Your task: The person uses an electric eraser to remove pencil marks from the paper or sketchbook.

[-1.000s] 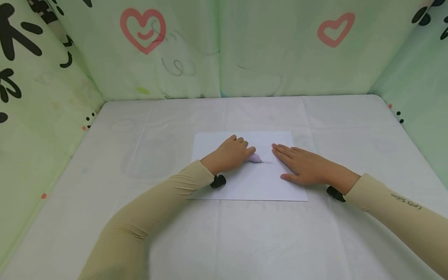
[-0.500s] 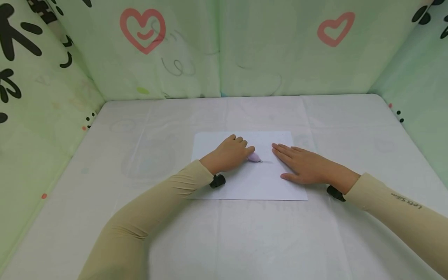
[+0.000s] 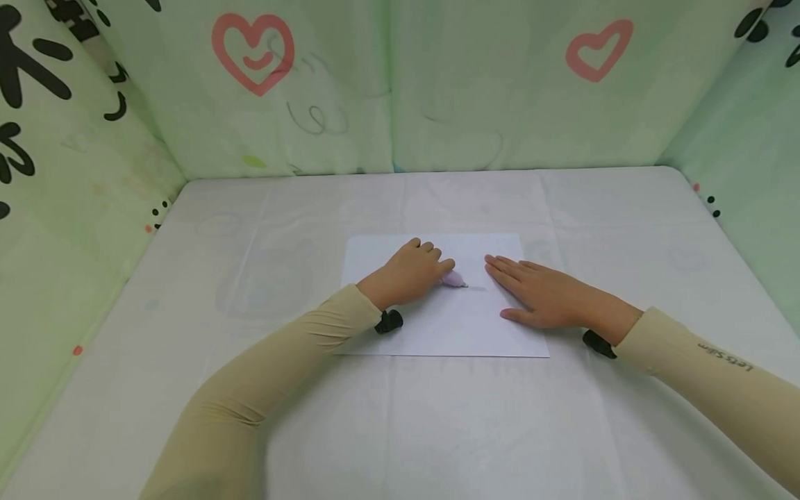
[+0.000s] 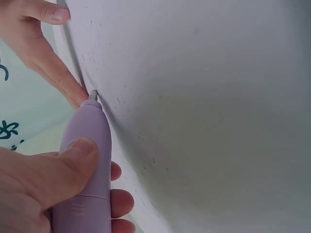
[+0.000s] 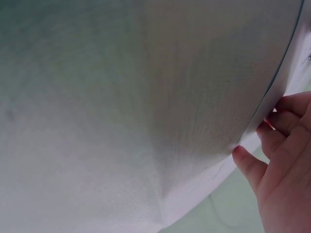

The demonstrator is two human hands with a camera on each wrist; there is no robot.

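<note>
My left hand [image 3: 409, 272] grips what looks like a lilac electric eraser [image 4: 90, 131], a thick pen-shaped body with a narrow grey tip. The thumb lies along its side and the fingers curl underneath. The tip meets or nearly meets a white sheet of paper [image 3: 456, 330], beside a faint grey smudge [image 3: 478, 289]. Small dark specks [image 4: 119, 101] dot the paper in the left wrist view. My right hand [image 3: 540, 295] lies flat on the sheet's right side, its fingers straight and its thumb apart. In the head view the left hand hides most of the tool.
A white cloth [image 3: 400, 423] covers the table under the paper. Green printed curtains [image 3: 475, 90] with hearts and drawings stand behind and at both sides. A black wrist camera [image 3: 389, 321] sits under the left wrist, another black camera [image 3: 598, 344] under the right.
The left hand and the tool have shifted very slightly left. The right hand stays where it was on the paper.
</note>
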